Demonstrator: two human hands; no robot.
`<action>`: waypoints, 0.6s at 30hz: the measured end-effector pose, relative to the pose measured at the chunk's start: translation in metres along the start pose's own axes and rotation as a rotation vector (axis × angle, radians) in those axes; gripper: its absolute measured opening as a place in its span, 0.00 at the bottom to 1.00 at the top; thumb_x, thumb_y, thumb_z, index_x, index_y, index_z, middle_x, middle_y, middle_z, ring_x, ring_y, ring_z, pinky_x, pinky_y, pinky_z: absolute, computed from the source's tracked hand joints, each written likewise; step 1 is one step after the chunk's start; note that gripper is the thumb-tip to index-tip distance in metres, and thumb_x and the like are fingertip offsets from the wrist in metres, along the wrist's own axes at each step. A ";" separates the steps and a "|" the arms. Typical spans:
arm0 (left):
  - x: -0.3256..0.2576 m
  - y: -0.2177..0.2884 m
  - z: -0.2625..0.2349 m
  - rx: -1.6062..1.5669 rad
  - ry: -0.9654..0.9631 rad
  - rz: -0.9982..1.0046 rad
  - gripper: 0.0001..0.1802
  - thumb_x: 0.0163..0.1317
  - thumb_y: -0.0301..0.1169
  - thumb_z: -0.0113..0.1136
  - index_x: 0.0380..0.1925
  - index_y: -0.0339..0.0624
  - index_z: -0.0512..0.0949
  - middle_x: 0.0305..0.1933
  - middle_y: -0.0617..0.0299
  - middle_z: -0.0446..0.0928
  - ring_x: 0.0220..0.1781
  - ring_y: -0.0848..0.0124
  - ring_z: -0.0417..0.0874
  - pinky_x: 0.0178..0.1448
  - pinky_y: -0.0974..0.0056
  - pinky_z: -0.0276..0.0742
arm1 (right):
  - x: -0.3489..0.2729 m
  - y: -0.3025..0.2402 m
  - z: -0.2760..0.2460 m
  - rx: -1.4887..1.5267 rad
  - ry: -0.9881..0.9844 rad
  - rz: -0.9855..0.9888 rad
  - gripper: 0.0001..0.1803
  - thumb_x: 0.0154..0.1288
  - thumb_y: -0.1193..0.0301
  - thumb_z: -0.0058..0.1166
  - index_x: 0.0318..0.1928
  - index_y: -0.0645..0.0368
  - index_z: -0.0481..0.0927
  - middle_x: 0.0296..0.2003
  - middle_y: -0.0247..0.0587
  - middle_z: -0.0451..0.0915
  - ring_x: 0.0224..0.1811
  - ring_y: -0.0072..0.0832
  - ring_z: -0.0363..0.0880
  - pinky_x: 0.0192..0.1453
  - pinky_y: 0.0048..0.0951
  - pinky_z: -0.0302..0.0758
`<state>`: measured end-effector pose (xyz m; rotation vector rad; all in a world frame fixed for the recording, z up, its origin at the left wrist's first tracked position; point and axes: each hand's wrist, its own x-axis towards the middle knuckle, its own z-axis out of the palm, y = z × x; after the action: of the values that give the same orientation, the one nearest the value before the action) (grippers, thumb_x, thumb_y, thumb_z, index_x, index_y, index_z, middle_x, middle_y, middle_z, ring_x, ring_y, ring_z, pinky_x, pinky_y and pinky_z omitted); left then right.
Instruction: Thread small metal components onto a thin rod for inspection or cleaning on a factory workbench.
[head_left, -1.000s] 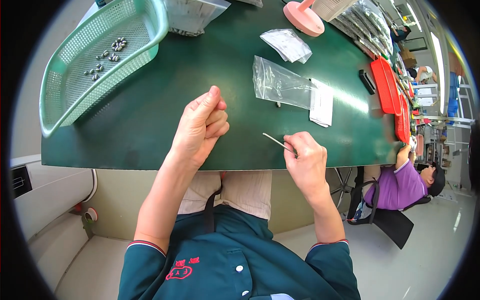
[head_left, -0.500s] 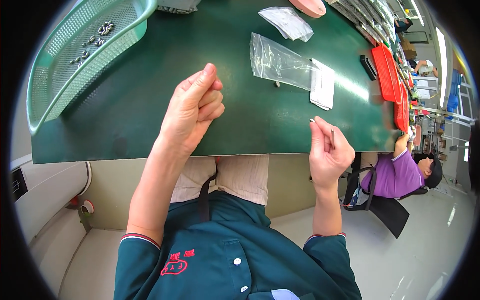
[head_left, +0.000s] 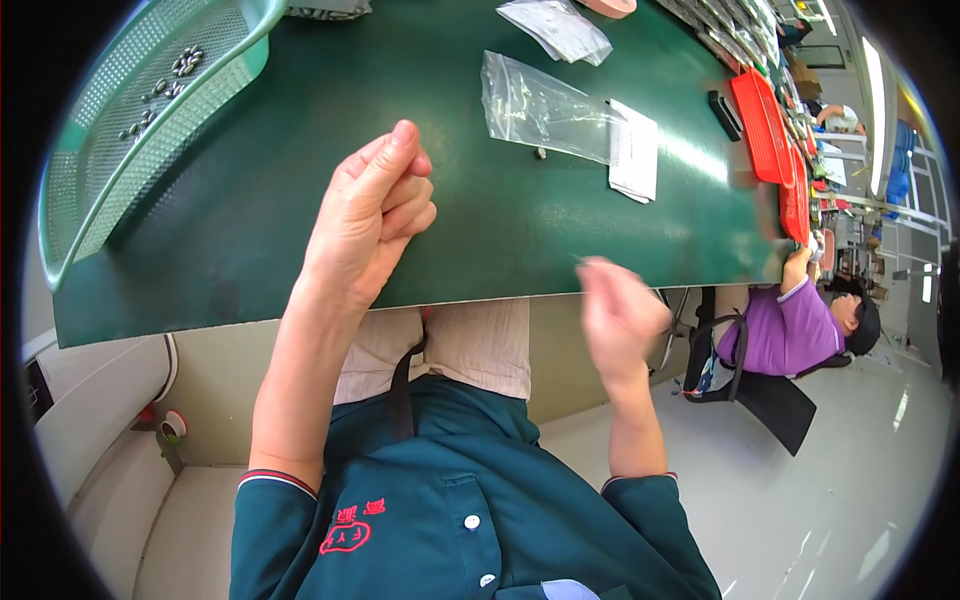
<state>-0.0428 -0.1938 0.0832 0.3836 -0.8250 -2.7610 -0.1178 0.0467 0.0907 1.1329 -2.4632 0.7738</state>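
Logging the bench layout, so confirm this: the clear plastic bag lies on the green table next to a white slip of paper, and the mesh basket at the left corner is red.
One thing is off: the mesh basket at the left corner is light green, not red. The head view shows this. The rest stands: the clear plastic bag lies on the green table next to the white slip of paper.

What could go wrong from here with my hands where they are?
1. The right hand is blurred at the table edge, past the green mat; anything thin it may hold could drop to the floor.
2. A small loose part lies beside the clear bag; a sweep of the hand could knock it away.
3. The left hand is closed with fingers pinched; whether it holds anything cannot be seen, so a small piece might slip unnoticed.
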 end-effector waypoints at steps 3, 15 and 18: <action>0.005 -0.003 -0.005 -0.003 0.013 -0.002 0.17 0.63 0.41 0.50 0.21 0.42 0.70 0.11 0.76 0.49 0.13 0.84 0.46 0.19 0.74 0.44 | -0.007 -0.006 -0.004 0.062 0.036 0.177 0.09 0.46 0.84 0.59 0.30 0.61 0.78 0.22 0.40 0.80 0.18 0.28 0.76 0.22 0.24 0.70; -0.001 -0.004 0.000 0.069 -0.043 0.008 0.17 0.64 0.42 0.48 0.21 0.43 0.68 0.13 0.75 0.51 0.13 0.84 0.47 0.19 0.75 0.44 | -0.021 -0.003 -0.010 0.176 -0.022 0.318 0.05 0.53 0.81 0.57 0.32 0.61 0.79 0.15 0.27 0.72 0.14 0.11 0.61 0.17 0.15 0.55; -0.010 -0.012 0.002 0.058 -0.096 -0.019 0.17 0.65 0.41 0.47 0.21 0.42 0.68 0.14 0.74 0.53 0.13 0.84 0.48 0.18 0.75 0.45 | -0.027 -0.009 -0.031 0.570 0.217 0.563 0.04 0.56 0.81 0.54 0.33 0.62 0.78 0.14 0.19 0.62 0.15 0.07 0.50 0.19 0.13 0.47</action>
<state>-0.0357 -0.1803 0.0800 0.2724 -0.9310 -2.7971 -0.0919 0.0768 0.1056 0.4347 -2.4482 1.7394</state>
